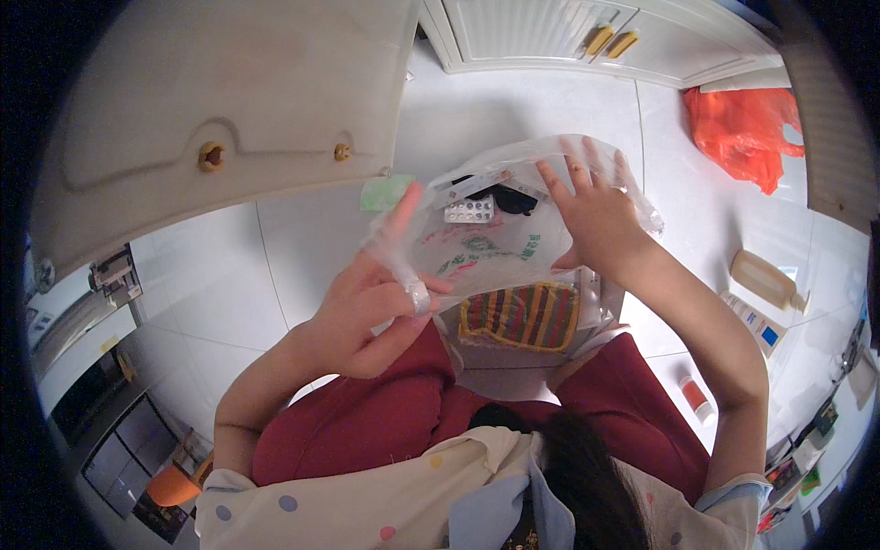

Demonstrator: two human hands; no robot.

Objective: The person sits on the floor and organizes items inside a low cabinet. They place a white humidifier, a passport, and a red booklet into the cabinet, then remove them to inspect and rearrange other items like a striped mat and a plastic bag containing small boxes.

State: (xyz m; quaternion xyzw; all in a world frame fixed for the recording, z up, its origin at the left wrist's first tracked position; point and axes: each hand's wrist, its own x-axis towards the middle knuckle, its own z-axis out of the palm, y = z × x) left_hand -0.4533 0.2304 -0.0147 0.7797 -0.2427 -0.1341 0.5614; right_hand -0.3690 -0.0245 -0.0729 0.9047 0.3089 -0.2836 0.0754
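Observation:
A thin white plastic bag (495, 265) with printed writing spreads between my hands, its mouth held wide. My left hand (375, 302) grips the bag's left rim, one finger stretched out. Inside the bag's far side, my right hand (592, 218) has its fingers spread against the film. Within or behind the film lie a blister pack of pills (469, 210), a black item (515, 201) and a white box (474, 185). A striped pouch in clear wrapping (520, 316) rests just nearer to me, between my legs. A green paper slip (386, 192) lies beyond my left hand.
A white cabinet (536, 34) stands at the far side, a cream panel (240, 82) at the left. On the tiled floor at right are a red plastic bag (742, 134), a beige pump bottle (764, 278), a white tube (753, 323) and a red-and-white bottle (696, 399).

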